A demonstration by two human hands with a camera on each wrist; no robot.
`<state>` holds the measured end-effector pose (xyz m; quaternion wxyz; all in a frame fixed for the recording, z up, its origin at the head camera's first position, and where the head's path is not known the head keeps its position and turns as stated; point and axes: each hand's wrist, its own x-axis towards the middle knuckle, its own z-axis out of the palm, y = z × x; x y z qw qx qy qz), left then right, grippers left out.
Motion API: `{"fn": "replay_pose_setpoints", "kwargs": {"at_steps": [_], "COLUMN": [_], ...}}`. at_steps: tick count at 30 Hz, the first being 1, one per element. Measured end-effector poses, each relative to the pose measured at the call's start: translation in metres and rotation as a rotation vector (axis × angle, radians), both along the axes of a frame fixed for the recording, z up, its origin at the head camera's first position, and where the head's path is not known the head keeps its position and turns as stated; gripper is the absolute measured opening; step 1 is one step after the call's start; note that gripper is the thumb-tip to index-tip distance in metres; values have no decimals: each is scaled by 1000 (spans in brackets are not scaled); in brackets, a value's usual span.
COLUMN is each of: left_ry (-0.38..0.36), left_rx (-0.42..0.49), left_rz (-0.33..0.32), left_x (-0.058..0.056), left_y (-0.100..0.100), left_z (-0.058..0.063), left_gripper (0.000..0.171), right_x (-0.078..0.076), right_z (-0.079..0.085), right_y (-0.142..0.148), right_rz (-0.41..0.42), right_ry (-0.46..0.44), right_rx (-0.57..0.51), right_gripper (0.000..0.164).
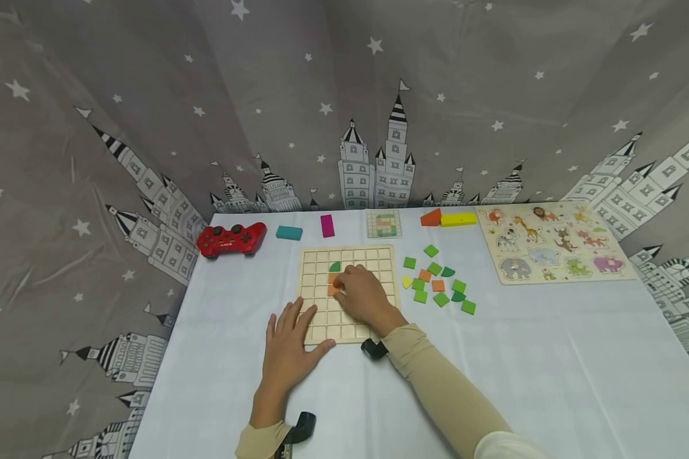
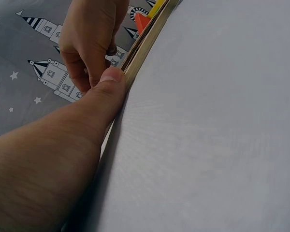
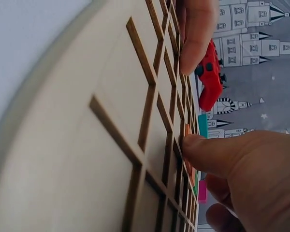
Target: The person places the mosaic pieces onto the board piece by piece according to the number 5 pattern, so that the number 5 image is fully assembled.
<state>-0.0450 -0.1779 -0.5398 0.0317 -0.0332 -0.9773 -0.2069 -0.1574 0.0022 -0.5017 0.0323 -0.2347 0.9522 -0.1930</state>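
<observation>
Right hand (image 1: 366,297) touches an orange tile (image 1: 332,290) on the grid board (image 1: 348,331), whether pinching unclear; left hand (image 1: 289,350) spreads at the board's near-left corner. Tile: likely light, stiff, best edge-held.

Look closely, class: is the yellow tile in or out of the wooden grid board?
Out. In the head view, the yellow tile lies on the white tablecloth, just right of the wooden grid board.

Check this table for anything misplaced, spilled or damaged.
The red game controller at far left looks out of place: a gaming device beside coloured blocks. The loose tiles right of the grid board lie scattered at mixed angles. No spill or damage shows.
</observation>
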Motion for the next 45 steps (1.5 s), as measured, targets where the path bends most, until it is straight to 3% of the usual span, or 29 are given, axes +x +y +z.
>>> {"fn": "replay_pose_setpoints", "kwargs": {"at_steps": [11, 18, 23, 32, 37, 45], "left_ry": [4, -2, -9, -18, -23, -6], "left_rx": [7, -17, -16, 1, -2, -1], "left_rz": [-1, 8, 24, 25, 32, 23], "left_x": [1, -2, -2, -1, 1, 1], "left_y": [1, 1, 1, 4, 3, 2], "left_z": [1, 1, 1, 1, 2, 1], "left_gripper": [86, 87, 87, 87, 87, 87], "right_x": [1, 0, 0, 2, -3, -2], "right_z": [-3, -5, -7, 3, 0, -1], "right_y": [2, 21, 53, 151, 192, 218], "right_rz": [8, -14, -66, -285, -276, -274], "right_ry": [84, 38, -9, -45, -58, -114], "right_rx": [15, -26, -100, -144, -127, -85], "right_gripper": [20, 18, 18, 21, 18, 23]}}
